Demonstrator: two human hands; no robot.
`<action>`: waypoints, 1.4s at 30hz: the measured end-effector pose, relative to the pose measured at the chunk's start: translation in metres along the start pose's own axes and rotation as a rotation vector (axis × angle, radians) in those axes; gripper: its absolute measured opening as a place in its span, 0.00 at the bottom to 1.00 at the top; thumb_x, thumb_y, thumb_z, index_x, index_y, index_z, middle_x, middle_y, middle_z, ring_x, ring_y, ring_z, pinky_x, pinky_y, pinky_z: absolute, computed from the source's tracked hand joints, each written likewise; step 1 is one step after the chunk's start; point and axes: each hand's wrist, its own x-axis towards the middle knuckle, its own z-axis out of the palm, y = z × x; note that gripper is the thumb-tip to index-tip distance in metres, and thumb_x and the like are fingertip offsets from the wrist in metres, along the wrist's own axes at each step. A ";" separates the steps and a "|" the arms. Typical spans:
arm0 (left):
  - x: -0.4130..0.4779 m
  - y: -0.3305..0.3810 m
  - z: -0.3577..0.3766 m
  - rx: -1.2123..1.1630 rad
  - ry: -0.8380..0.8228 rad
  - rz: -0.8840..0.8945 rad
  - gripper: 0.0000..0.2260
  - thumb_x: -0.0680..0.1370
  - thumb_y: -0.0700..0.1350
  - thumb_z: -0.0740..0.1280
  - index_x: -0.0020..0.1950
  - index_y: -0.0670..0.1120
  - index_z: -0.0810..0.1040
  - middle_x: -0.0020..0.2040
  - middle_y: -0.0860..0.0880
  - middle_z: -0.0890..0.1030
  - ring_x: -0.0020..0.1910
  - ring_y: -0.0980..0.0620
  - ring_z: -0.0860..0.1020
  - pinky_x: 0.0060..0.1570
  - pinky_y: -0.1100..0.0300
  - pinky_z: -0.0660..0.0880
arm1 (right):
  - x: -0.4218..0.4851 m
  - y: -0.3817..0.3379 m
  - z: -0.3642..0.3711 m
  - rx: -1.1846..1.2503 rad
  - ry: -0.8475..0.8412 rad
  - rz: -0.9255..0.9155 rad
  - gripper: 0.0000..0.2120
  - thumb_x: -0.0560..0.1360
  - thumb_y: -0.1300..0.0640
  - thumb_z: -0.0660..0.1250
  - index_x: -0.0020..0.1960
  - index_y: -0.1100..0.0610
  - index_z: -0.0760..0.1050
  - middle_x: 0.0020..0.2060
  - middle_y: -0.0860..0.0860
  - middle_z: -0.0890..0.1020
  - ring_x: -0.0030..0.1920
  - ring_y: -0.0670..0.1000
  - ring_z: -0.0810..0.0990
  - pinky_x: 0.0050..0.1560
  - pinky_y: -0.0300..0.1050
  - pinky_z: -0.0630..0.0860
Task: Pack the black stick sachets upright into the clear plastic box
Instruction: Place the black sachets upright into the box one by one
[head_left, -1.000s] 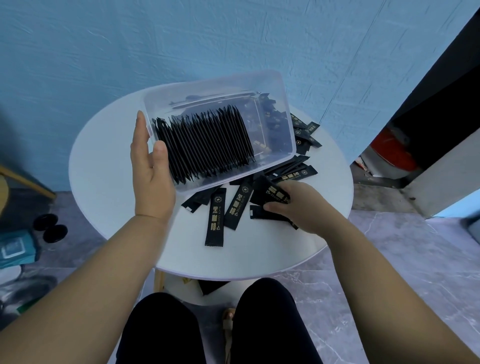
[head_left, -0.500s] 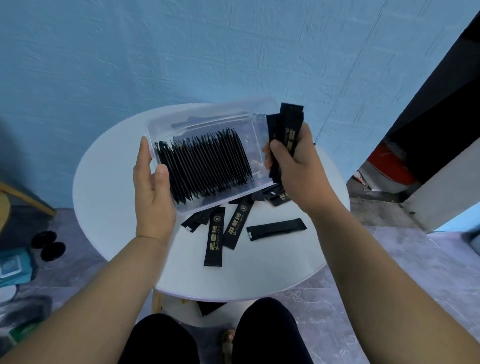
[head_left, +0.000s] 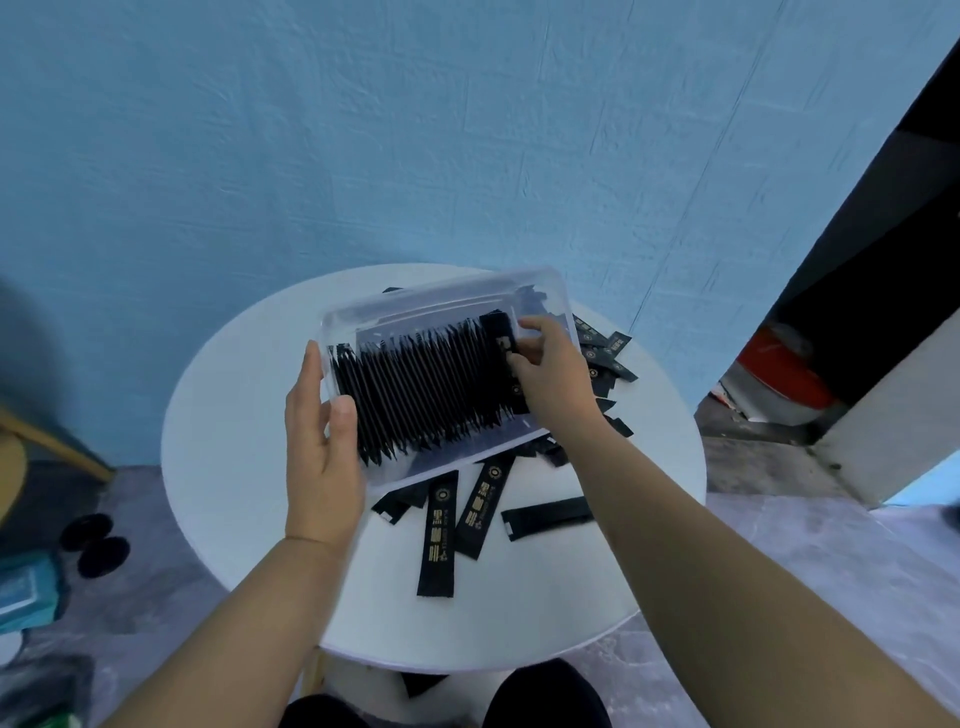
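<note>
Round white table (head_left: 234, 467) stands against a pale blue textured wall (head_left: 363, 130), on a grey marbled floor (head_left: 779, 545). At the right is a dark opening with a red and white object (head_left: 779, 374) low inside it. On the floor at the left lie a teal box (head_left: 26, 587) and two dark round objects (head_left: 96, 543); a wooden piece (head_left: 52, 441) shows at the left edge.

The clear plastic box (head_left: 452, 291) is over the middle of the table, tipped with its open side toward the camera. Whether it rests on the table cannot be told. A packed row of sachets (head_left: 426, 395) stands on edge inside it, filling most of its length.

The left hand (head_left: 319, 467) grips the box's left end, thumb on the near wall and fingers behind the end wall. The right hand (head_left: 550, 374) is inside the box at the right end of the row, pinching a small bunch of sachets (head_left: 498, 332) against that row.

Loose sachets (head_left: 439, 535) lie flat on the table below the box's near edge, and more lie beyond its right end.

Markings: the loose sachets carry a round emblem and lines of gold print. The print is too small to read.
</note>
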 end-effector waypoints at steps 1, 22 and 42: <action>0.000 0.000 0.000 0.005 0.003 0.000 0.19 0.79 0.51 0.53 0.68 0.65 0.56 0.65 0.71 0.59 0.63 0.80 0.58 0.61 0.82 0.55 | 0.000 0.000 0.000 0.006 0.004 -0.003 0.19 0.78 0.62 0.62 0.67 0.53 0.66 0.53 0.48 0.79 0.50 0.47 0.77 0.47 0.40 0.71; -0.001 0.000 0.000 0.025 -0.020 0.064 0.20 0.80 0.48 0.53 0.71 0.56 0.55 0.64 0.67 0.62 0.62 0.80 0.60 0.60 0.81 0.56 | -0.013 0.006 0.004 -0.126 0.126 -0.030 0.15 0.78 0.57 0.64 0.64 0.54 0.73 0.52 0.50 0.82 0.47 0.47 0.78 0.50 0.43 0.76; -0.001 0.000 0.002 0.020 -0.019 0.077 0.19 0.80 0.47 0.53 0.70 0.59 0.56 0.64 0.67 0.62 0.64 0.79 0.59 0.62 0.80 0.55 | -0.013 0.009 0.007 -0.067 0.128 -0.029 0.13 0.78 0.56 0.64 0.62 0.53 0.75 0.50 0.48 0.81 0.44 0.43 0.76 0.40 0.31 0.70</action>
